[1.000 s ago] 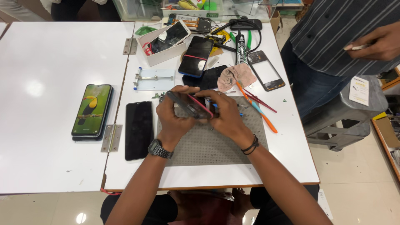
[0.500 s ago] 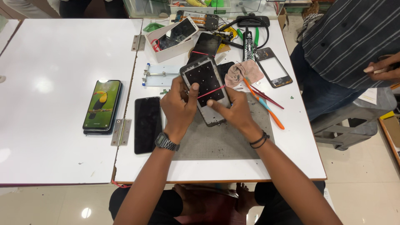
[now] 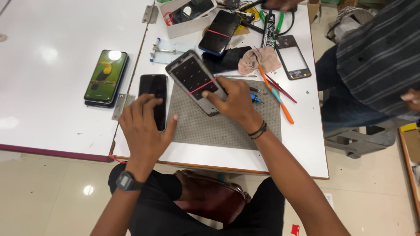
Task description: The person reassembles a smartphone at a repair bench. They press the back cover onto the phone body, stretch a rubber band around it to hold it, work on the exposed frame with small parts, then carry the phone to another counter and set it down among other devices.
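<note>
At the left of the frame, a phone with a lit screen showing a bird on green [image 3: 106, 77] is lying on the white counter [image 3: 52, 100]. Just right of it, a black phone with a dark screen [image 3: 154, 98] is resting at the left edge of the grey gridded work mat [image 3: 227, 126]. Your left hand [image 3: 144, 129] is hovering over that dark phone's lower end, fingers [image 3: 146, 101] spread wide and gripping nothing; whether they are touching the glass cannot be told. In the middle of the frame, your right hand [image 3: 236, 102] is holding the grey phone frame with a red band across it [image 3: 195, 81], fingers closed on its lower end while it is tilting up and to the left over the mat's upper left part. Further right, a pink cloth [image 3: 258, 59], an orange-handled tool [image 3: 275, 94] and an empty black phone housing [image 3: 294, 57] are lying on the counter. At the far right, another person in a striped shirt [image 3: 376, 52] is sitting.
</note>
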The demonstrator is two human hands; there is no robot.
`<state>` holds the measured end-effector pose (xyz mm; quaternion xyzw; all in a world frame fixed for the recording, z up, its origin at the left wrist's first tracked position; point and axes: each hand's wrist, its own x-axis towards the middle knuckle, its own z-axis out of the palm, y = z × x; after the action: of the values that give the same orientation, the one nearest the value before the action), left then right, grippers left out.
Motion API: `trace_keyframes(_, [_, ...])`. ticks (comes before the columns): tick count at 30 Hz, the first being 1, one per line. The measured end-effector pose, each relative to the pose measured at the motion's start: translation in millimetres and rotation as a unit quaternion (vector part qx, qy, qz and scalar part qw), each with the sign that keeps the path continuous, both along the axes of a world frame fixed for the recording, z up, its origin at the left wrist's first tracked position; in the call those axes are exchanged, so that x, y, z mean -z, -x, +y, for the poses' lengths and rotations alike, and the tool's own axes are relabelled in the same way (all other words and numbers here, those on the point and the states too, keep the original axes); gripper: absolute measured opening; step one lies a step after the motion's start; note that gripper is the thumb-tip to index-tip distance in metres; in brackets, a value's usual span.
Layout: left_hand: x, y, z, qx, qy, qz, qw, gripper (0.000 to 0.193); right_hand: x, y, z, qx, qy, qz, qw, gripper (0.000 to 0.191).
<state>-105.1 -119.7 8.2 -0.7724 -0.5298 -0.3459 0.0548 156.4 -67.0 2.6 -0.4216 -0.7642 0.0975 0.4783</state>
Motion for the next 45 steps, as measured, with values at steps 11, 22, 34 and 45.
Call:
trace_keyframes(11, [30.6,-3.1,5.5,-0.076,0.059,0.029,0.995,0.085,5.2,4.7,-1.7,0.037,-0.081,-0.100,0.991,0.036])
trace_keyframes(22, [46.7,-1.5,13.0,-0.148,0.066,-0.025,0.986,0.072,9.9,-3.1,1.8,0.050,-0.058,-0.083,0.994,0.034])
trace_keyframes(34, [50.1,-1.0,17.6,-0.155,0.074,-0.016,0.985,0.062,17.4,-5.6,5.8,0.047,-0.039,-0.069,0.996,0.039])
trace_keyframes(45, [49.6,-0.4,16.2,-0.150,0.065,-0.015,0.986,0.062,19.3,-6.6,5.8,0.056,-0.027,-0.078,0.995,0.041])
